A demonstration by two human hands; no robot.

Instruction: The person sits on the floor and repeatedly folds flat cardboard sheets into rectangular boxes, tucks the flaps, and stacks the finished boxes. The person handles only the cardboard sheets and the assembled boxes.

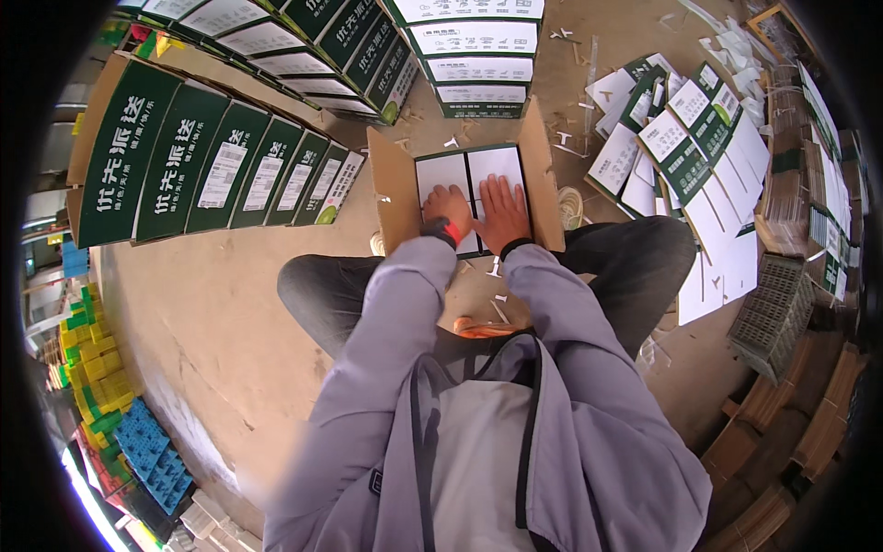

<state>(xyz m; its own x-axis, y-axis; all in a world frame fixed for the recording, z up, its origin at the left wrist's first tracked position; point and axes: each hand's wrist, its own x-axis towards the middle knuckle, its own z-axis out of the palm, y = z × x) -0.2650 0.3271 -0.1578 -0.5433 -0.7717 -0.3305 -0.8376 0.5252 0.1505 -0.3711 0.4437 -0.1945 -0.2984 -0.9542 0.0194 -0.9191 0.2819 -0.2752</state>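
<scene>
— Under the fingers: open cardboard box (464,189), side flaps raised, white inner panels pressed flat.

— Left hand (448,210)?

— Palm down on the left panel, fingers together, flat, gripping nothing.

— Right hand (502,213)?

— Flat just beside it, fingers slightly spread on the right panel.

— Beyond the fingertips?

— Stacked green-and-white cartons (474,55). Right of the fingers, loose flattened cartons (685,147) on the floor.
</scene>
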